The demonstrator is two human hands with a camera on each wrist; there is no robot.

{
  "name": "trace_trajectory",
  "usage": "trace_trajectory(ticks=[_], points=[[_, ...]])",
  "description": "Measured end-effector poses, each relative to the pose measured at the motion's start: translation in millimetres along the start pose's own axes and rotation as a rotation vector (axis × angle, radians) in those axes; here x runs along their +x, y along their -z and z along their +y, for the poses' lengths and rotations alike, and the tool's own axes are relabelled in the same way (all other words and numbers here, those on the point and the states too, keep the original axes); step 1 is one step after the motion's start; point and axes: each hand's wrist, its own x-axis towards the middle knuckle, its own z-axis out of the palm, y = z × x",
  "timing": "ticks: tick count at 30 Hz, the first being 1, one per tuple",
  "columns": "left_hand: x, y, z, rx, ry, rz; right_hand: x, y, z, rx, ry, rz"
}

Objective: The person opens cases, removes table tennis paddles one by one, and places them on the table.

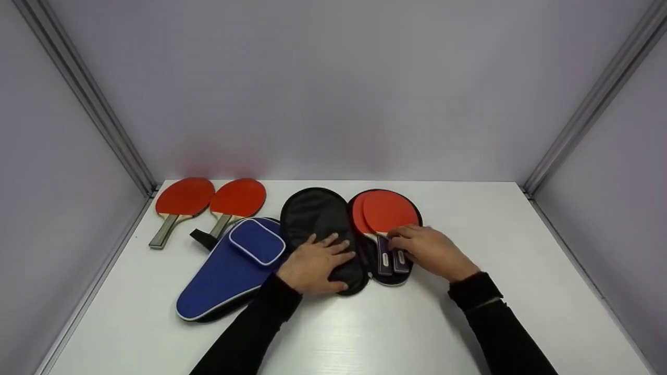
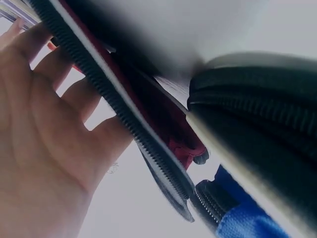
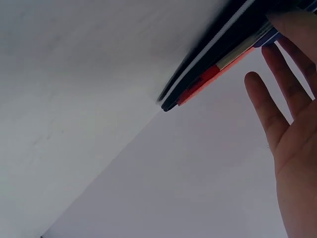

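My left hand point(image 1: 313, 265) lies with spread fingers on the black flap point(image 1: 315, 213) of an opened zip case. Along the flap's zipper edge point(image 2: 116, 106), the left wrist view shows the fingers reaching past it. Two red table tennis paddles point(image 1: 391, 211) overlap in the case's other half point(image 1: 392, 283), their dark purple handles point(image 1: 384, 258) towards me. My right hand point(image 1: 432, 250) pinches the right paddle's handle point(image 1: 401, 262) near its neck. In the right wrist view, thumb and fingertips meet at the handle while the outer fingers point(image 3: 265, 104) stretch away.
Beside my left forearm lies a blue paddle case point(image 1: 224, 281) with white piping, partly next to the black flap. Behind it are two more red paddles, one at far left point(image 1: 185, 198), the other point(image 1: 238, 198) with its handle partly covered. Walls point(image 1: 333, 94) enclose the white table point(image 1: 500, 234).
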Motion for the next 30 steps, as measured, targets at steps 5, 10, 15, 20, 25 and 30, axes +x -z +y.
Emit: trace_trajectory(ticks=[5,10,15,20,25,30], points=[[-0.9,1.7,0.6,-0.016,0.006,-0.008,-0.1,3.7,2.4,-0.073,0.007,0.04],[-1.2,1.3,0.4,-0.017,0.001,-0.011,-2.2,7.1,6.1,-0.073,0.029,0.122],[-2.0,0.7,-0.4,-0.021,-0.006,-0.012,-3.1,10.2,7.5,-0.078,0.043,0.181],[-2.5,1.1,-0.7,-0.029,-0.012,-0.016,-3.2,15.4,7.7,-0.03,0.025,0.198],[-2.6,1.2,-1.7,-0.045,-0.024,-0.007,-4.4,24.1,7.0,-0.002,0.008,0.253],[-2.6,0.9,-2.3,-0.048,-0.025,-0.006,-6.2,34.5,5.3,0.009,-0.044,0.31]])
